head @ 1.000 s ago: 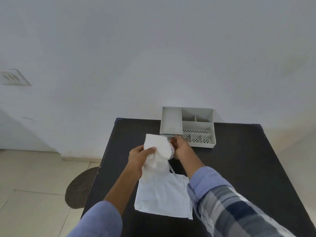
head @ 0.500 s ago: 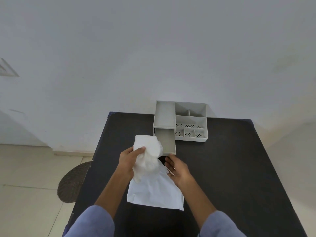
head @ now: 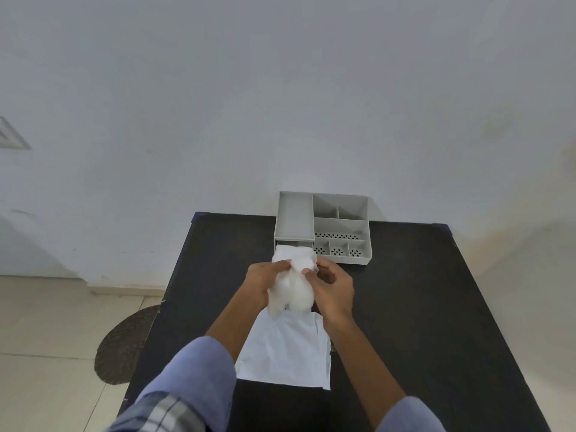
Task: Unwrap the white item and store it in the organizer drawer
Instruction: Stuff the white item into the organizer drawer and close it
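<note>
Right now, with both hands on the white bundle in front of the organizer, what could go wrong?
1. The white item is bulky and hides the drawer opening, so it may catch on the edge instead of sliding in.
2. Pushing it in could shove the light organizer back towards the wall.
3. Loose folds hang below the left hand and right hand; they may snag on the flat wrapper on the table.

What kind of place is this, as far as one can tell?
Probably a plain room indoors, perhaps at home: a black table stands against a bare white wall, on a tiled floor, with a grey desk organizer on it.
</note>
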